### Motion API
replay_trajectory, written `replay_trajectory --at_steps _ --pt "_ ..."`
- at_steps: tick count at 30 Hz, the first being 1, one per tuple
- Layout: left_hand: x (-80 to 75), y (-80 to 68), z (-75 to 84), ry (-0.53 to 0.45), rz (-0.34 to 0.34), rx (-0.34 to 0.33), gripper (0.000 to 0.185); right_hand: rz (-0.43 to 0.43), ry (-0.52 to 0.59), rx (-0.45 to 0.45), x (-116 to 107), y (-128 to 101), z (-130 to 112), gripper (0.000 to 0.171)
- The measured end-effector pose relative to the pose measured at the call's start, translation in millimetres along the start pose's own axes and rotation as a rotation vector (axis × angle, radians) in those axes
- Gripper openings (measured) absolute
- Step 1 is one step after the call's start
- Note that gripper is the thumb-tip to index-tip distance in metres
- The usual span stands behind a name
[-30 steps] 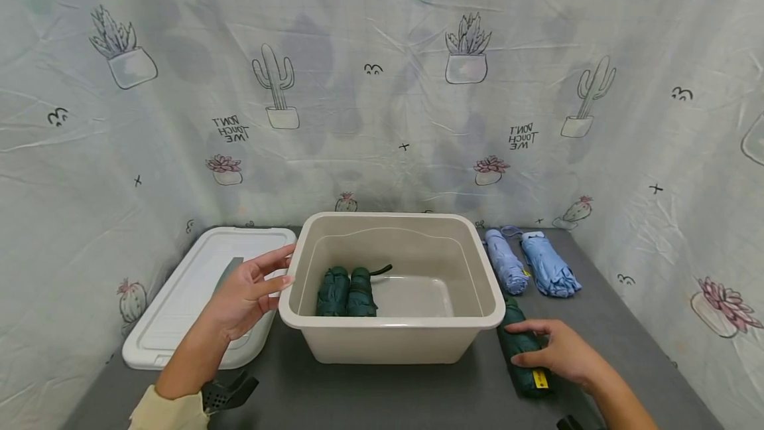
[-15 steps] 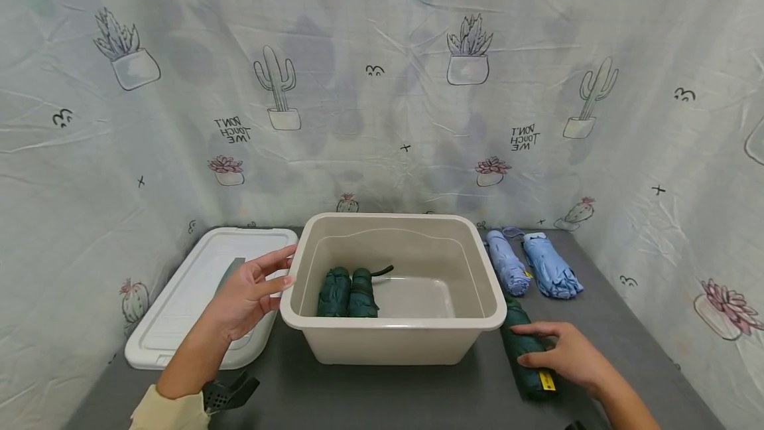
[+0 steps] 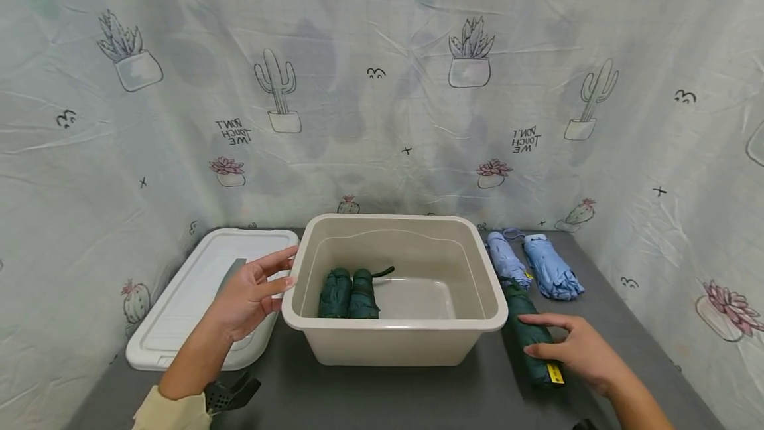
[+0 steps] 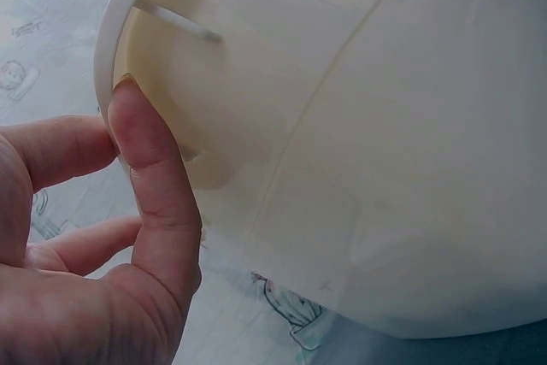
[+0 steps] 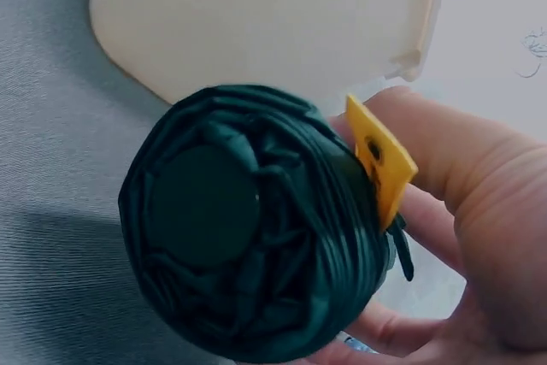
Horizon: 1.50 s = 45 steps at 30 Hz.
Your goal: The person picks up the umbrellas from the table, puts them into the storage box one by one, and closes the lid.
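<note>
A beige plastic bin (image 3: 394,326) stands mid-table with two dark green folded umbrellas (image 3: 349,294) lying side by side on its floor. My left hand (image 3: 256,287) is at the bin's left rim, fingers stretched out; in the left wrist view my thumb (image 4: 149,177) touches the rim of the bin (image 4: 359,126). To the right of the bin, a third dark green umbrella (image 3: 525,334) with a yellow tag (image 3: 555,372) lies on the table. My right hand (image 3: 570,345) grips it. In the right wrist view, thumb and fingers (image 5: 461,211) curl round the umbrella (image 5: 248,220) beside the bin (image 5: 256,14).
Two light blue folded umbrellas (image 3: 507,261) (image 3: 550,269) lie at the back right of the grey table (image 3: 382,397). The bin's white lid (image 3: 191,297) lies flat on the left. Cactus-print cloth walls (image 3: 382,118) close in the table on three sides.
My right hand and the green umbrella under it have shifted slightly to the right. The left hand stays at the bin's rim.
</note>
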<state>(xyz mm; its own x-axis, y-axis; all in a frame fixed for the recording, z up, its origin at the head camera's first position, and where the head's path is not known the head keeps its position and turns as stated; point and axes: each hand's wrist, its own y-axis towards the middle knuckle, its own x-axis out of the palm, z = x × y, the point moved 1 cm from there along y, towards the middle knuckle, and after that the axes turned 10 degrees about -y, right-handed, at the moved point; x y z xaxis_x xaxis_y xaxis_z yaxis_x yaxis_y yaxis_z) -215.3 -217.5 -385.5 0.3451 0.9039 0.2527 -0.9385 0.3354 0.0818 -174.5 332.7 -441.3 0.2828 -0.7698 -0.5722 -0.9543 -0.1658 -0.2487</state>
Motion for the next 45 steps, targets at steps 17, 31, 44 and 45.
replay_trajectory --at_steps 17,31,44,45 --pt "2.2 -0.2 1.2 0.033 0.018 -0.003 0.064 -0.063 0.163 -0.019 -25 -4 -23 0.055" --pt "0.1 1.9 1.5 -0.004 -0.005 -0.008 0.065 -0.159 0.269 -0.097 -50 -2 -57 0.055" --pt "2.0 1.3 1.6 0.004 -0.001 -0.011 0.065 -0.095 0.199 -0.129 -61 0 -100 0.062" --pt "2.1 0.9 1.5 0.006 0.002 -0.01 0.065 -0.094 0.199 -0.127 -61 0 -104 0.063"
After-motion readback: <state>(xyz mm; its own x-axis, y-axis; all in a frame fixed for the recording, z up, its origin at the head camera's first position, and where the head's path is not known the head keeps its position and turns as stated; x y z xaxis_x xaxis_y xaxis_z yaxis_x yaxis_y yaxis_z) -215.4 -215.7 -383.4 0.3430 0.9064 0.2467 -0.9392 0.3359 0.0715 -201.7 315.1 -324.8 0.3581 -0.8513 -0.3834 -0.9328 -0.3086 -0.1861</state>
